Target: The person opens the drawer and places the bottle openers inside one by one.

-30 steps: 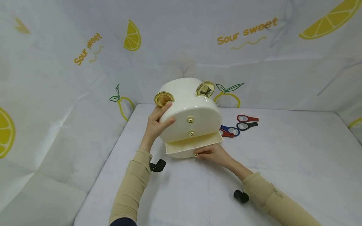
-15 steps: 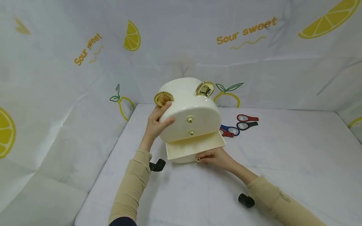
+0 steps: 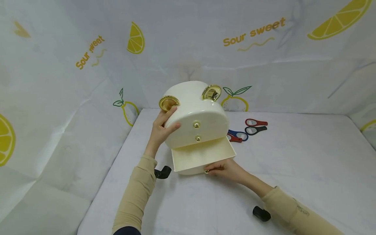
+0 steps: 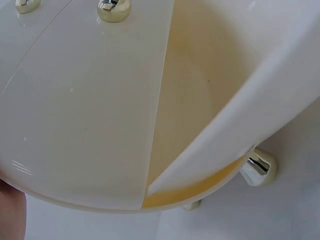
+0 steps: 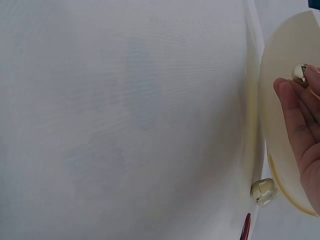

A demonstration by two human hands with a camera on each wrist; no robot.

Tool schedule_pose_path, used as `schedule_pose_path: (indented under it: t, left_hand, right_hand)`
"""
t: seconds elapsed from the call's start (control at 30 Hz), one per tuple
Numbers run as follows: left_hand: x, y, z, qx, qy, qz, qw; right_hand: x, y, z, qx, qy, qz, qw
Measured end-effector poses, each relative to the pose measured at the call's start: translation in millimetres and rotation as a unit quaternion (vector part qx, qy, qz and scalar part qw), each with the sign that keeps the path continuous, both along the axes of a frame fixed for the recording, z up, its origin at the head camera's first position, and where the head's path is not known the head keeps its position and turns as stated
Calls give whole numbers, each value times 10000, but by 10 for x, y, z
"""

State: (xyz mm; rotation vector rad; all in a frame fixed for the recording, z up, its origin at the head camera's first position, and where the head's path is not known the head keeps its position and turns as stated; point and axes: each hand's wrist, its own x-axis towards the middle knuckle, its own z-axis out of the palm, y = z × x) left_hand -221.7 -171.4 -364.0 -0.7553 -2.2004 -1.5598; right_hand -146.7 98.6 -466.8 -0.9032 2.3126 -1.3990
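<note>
A white rounded drawer box [image 3: 188, 94] with gold ears stands on the table, its front facing me. My left hand [image 3: 160, 132] grips its left side just below one ear, thumb on the front face. The bottom drawer [image 3: 202, 153] is pulled well out, and its visible inside is bare. My right hand [image 3: 229, 169] pinches that drawer's small gold knob [image 5: 299, 73] between thumb and fingers. Two upper gold knobs, one of them the middle knob [image 3: 198, 138], sit on closed fronts. In the left wrist view the drawer wall [image 4: 225, 125] slants out from the box.
Right of the box lie several small ring-headed tools with flat handles, like bottle openers: a red one [image 3: 261, 123], a black one [image 3: 259, 129] and a blue one [image 3: 233, 132] among them. White cloth [image 3: 293, 163] covers the table, and a lemon-print backdrop [image 3: 188, 39] rises behind.
My right hand has drawn the bottom drawer farther out, toward me and slightly right. The left hand has kept its grip, and the box body has stayed in place.
</note>
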Motion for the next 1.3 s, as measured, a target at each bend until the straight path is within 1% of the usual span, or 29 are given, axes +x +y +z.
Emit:
schedule_pose_path:
  t: [0.07, 0.23, 0.3, 0.47, 0.6, 0.77, 0.83, 0.9, 0.97, 1.1, 1.2, 1.3]
  left_hand:
    - [-36, -7, -37, 52, 11, -32, 10000]
    - [-178, -53, -209, 57, 78, 19, 10000]
    - [-179, -55, -214, 17, 113, 57, 9999]
    - [-172, -73, -220, 45, 66, 32, 10000]
    - [-172, -76, -220, 50, 8, 26, 10000]
    - [-168, -67, -200, 15, -89, 53, 9999]
    - [-154, -61, -174, 8, -164, 74, 9998]
    - [-118, -49, -129, 28, -193, 73, 9998]
    - [-63, -31, -65, 41, -181, 56, 9998]
    - [25, 2, 29, 70, -57, -3, 10000]
    - [37, 9, 43, 74, -38, -24, 10000]
    - [35, 12, 47, 75, -80, -43, 9999]
  right_hand:
    - [20, 13, 7, 43, 50, 50, 10000]
    - [63, 37, 24, 150, 165, 124, 9997]
    - [72, 39, 29, 138, 119, 156, 9997]
    - [90, 45, 29, 60, 65, 257, 9996]
    - [103, 59, 54, 47, 113, 369, 9992]
    - [123, 92, 128, 286, 386, 528, 9975]
    - [124, 111, 164, 407, 411, 533, 9969]
    - [118, 138, 202, 469, 273, 538, 9971]
    - [109, 173, 244, 428, -22, 549, 9976]
    - [87, 265, 354, 158, -583, 536, 9967]
    - [58, 351, 449, 33, -703, 400, 9967]
    - [-2, 453, 535, -2, -659, 163, 9977]
